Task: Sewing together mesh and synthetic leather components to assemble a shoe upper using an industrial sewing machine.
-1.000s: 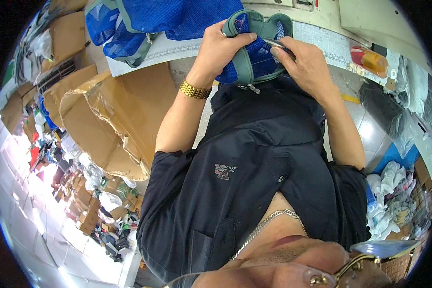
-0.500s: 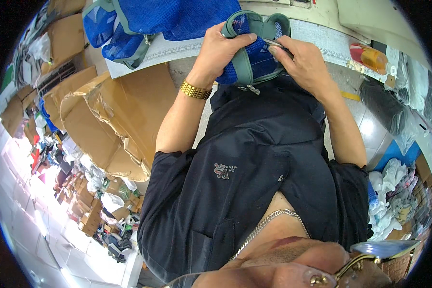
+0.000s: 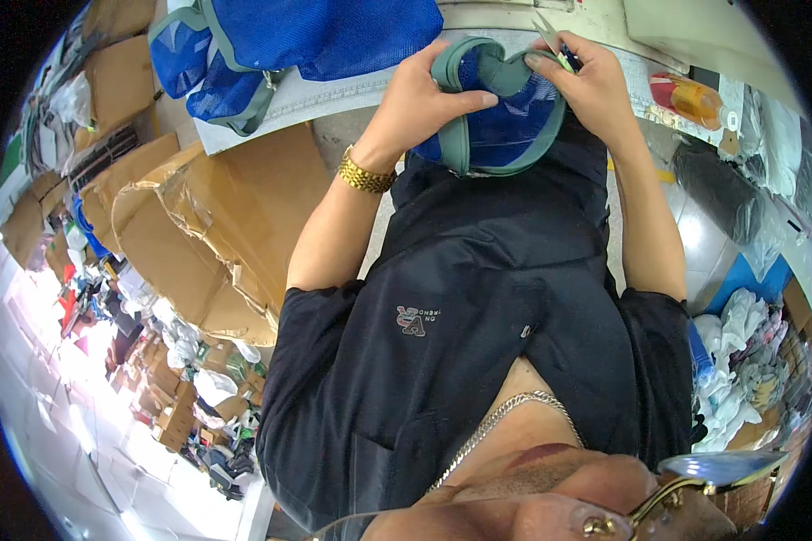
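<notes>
L hand [image 3: 424, 101] clamped on a blue mesh piece [image 3: 501, 140] w/ green trim — thumb laid flat across it toward the R, fingers mostly hidden behind. R hand [image 3: 591, 86] at the piece's upper R rim, thumb & fingers pinched round small snips [image 3: 550, 38], blades pointing up & away. Hands apart, mesh piece betw. them at the bench's [image 3: 334, 92] near edge; both elbows bent, forearms fwd. Gold wristband [image 3: 365, 171] on L wrist. More blue mesh [image 3: 325, 36] toward bench's L end; amber bottle [image 3: 690, 101] near its R end; cardboard carton [image 3: 198, 248] below near L corner.
</notes>
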Action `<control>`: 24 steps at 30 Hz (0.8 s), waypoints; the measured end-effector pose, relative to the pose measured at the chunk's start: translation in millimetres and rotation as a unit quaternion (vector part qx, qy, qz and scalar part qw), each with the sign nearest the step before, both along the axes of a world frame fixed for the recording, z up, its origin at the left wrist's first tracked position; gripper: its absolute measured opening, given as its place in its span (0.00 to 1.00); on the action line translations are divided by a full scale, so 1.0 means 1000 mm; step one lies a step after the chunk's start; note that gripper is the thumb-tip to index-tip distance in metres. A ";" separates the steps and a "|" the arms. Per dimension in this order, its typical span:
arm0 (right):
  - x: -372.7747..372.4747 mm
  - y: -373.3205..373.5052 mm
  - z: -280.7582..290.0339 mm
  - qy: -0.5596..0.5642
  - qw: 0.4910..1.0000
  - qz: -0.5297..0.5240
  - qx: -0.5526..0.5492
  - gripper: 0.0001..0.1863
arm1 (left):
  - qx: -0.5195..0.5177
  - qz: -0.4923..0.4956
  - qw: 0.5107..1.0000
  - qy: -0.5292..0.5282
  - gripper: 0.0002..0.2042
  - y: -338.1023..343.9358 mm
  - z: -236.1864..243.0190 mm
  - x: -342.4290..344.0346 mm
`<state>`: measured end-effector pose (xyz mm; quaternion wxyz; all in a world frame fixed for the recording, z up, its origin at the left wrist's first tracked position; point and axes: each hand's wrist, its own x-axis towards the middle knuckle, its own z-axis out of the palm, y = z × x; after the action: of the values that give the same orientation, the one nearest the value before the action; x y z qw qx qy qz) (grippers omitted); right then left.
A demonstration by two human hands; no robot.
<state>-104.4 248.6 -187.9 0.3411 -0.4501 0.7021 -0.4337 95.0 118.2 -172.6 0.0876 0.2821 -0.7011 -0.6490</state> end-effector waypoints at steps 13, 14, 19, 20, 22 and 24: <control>-0.120 0.014 -0.149 -0.066 0.957 -0.256 0.119 0.29 | -0.065 0.105 0.990 -0.072 0.13 -0.017 -0.019 0.005; -0.134 0.019 -0.163 -0.010 0.954 -0.281 0.109 0.30 | -0.066 0.103 0.990 -0.072 0.13 -0.017 -0.021 0.003; -0.064 -0.017 -0.003 0.040 0.973 -0.228 -0.026 0.26 | -0.130 0.200 0.971 -0.032 0.14 -0.019 -0.020 0.014; -0.033 -0.012 0.023 -0.055 0.989 -0.127 -0.046 0.24 | -0.200 0.211 0.956 -0.038 0.17 -0.014 -0.003 0.014; 0.035 -0.013 0.062 -0.261 0.964 -0.054 -0.020 0.22 | -0.337 0.211 0.918 0.000 0.23 -0.006 0.004 0.004; 0.045 -0.014 0.053 -0.448 0.891 -0.064 -0.043 0.20 | -0.462 0.114 0.875 0.087 0.34 0.009 0.017 -0.008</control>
<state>-59.2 234.3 -135.2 0.5717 -0.1762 0.4825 -0.6397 86.5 127.4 -155.4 0.3420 0.2304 -0.8736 -0.2585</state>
